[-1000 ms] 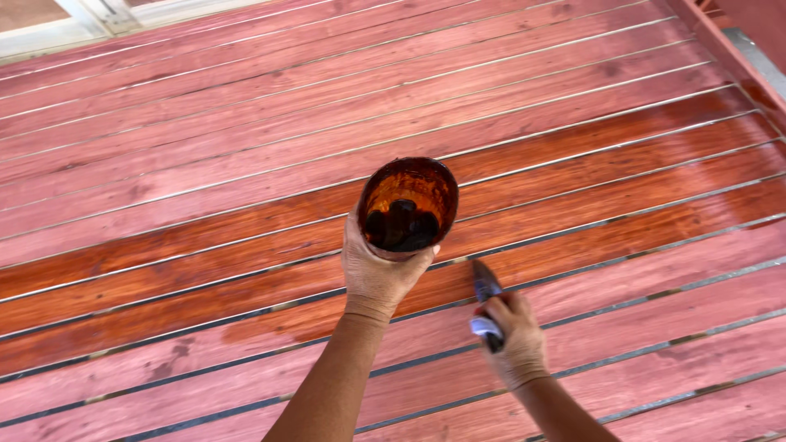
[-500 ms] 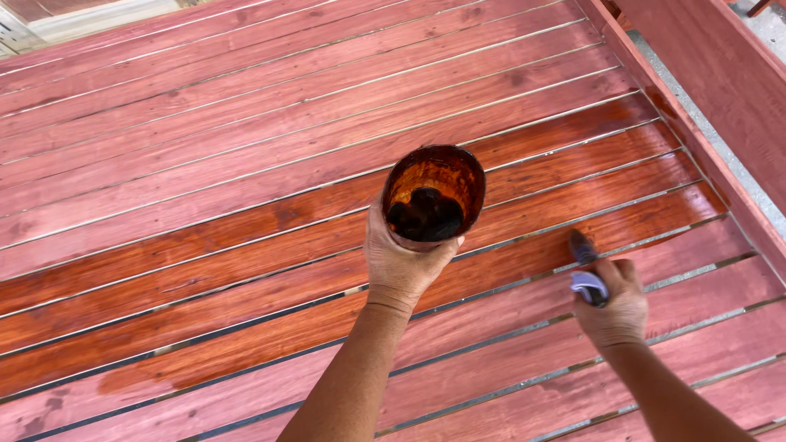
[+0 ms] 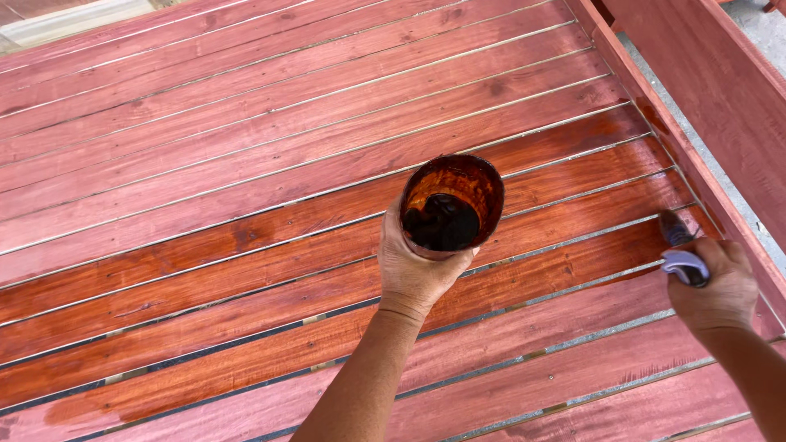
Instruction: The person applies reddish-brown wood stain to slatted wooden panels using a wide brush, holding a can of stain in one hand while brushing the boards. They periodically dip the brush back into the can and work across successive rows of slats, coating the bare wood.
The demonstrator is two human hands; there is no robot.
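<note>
My left hand [image 3: 415, 270] grips a round cup [image 3: 451, 205] stained reddish-brown, with dark liquid at its bottom, held above the wooden slats. My right hand [image 3: 712, 286] is closed on a paintbrush [image 3: 679, 245] with a pale handle. Its dark bristles touch a slat near the right end, close to the side rail. The reddish slatted wood surface [image 3: 246, 164] fills the view. Several slats below the cup are darker and glossy with wet stain, while those farther up look paler and dull.
A raised wooden side rail [image 3: 655, 123] runs diagonally along the right. Beyond it stands another red board [image 3: 720, 74], with a grey strip of ground between them. Narrow gaps separate the slats. A pale strip [image 3: 74, 20] lies at the top left.
My right hand with the brush has moved rightward to the slat end by the rail. The cup and left hand shifted right with the view.
</note>
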